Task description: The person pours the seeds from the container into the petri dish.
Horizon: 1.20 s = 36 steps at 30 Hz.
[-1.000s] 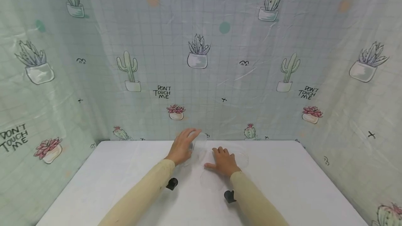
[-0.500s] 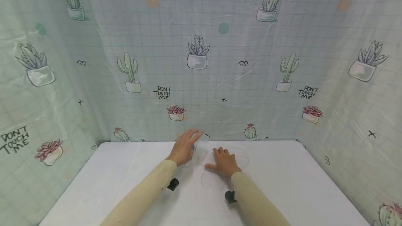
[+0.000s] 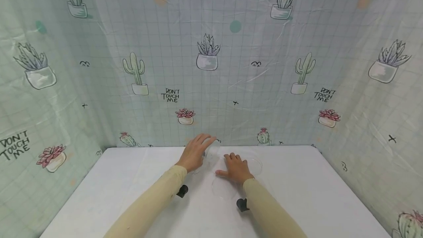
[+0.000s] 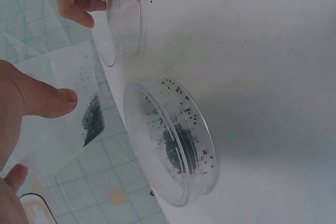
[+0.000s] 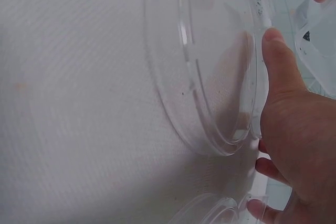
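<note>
My left hand (image 3: 193,154) pinches a clear plastic bag (image 3: 212,153), its thumb flat against the film. Dark small grains (image 4: 93,121) gather in one corner of that bag in the left wrist view. Just below it, a clear round petri dish (image 4: 202,166) stands on the table with a heap of similar grains and scattered ones inside. My right hand (image 3: 237,168) rests with spread fingers over other clear petri dishes. In the right wrist view its thumb lies at the top of one dish (image 5: 210,129). How the other fingertips touch the dishes is hard to tell.
The white table (image 3: 297,194) carries more transparent dishes: one (image 3: 256,166) right of my right hand, another (image 3: 223,190) nearer me. Their edges are faint. A cactus-print curtain (image 3: 248,83) walls the back and both sides.
My left hand and the bag have shifted slightly to the right. My right hand stays in place; the head view moves a little.
</note>
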Available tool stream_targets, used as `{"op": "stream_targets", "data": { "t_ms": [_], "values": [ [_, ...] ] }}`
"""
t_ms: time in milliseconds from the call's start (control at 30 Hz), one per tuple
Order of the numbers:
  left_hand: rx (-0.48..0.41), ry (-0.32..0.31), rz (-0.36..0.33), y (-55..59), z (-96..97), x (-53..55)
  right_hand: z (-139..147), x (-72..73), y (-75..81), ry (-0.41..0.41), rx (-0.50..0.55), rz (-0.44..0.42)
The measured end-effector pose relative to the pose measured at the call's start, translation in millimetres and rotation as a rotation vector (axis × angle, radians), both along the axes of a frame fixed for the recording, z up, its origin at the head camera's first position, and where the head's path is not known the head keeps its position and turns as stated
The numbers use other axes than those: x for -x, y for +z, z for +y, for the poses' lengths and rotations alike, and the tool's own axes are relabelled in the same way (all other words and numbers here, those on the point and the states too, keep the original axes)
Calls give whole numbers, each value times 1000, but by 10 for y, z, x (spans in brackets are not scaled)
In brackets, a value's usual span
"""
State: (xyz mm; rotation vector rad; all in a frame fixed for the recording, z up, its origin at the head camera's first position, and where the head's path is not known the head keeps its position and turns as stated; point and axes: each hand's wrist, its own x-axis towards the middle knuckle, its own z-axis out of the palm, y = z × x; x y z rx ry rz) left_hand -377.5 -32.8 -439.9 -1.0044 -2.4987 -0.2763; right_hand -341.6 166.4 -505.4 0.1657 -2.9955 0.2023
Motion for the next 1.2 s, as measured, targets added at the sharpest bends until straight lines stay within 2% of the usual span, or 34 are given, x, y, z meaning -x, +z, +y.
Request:
{"op": "stream_targets", "data": {
  "t_ms": [267, 800, 1200],
  "values": [
    [3, -25, 12, -1, 4, 17, -8, -29, 36, 6, 8, -1],
    [69, -52, 26, 76, 43, 4, -22, -54, 84, 2, 5, -26],
    [125, -69, 76, 78, 41, 30, -25, -56, 106, 7, -11, -16]
  ]
}}
